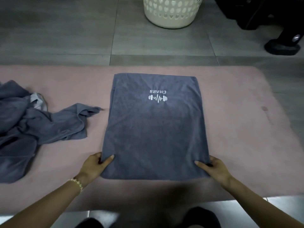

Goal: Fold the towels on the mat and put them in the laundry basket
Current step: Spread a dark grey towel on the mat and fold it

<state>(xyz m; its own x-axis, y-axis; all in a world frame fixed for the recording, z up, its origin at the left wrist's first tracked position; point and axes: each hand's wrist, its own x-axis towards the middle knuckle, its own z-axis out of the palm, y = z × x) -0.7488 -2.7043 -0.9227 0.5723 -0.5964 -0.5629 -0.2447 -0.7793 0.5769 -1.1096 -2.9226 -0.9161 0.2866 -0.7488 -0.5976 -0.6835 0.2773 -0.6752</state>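
Towel (153, 129) mid-fold, flat on mat (230, 112), left hand (93, 167) and right hand (213, 168) each pinching a near corner. Next, likely: near edge over to far edge, corners matched, then into laundry basket (171, 14) beyond.

Both bare forearms reach forward from the lower corners of the view, angled in toward each other. The left hand (95, 165) pinches the near left corner of the folded towel (153, 129), with the thumb lying on top and the fingers tucked under the edge. The right hand (216, 168) pinches the near right corner the same way, thumb on top. A gold bracelet (77, 182) circles the left wrist.
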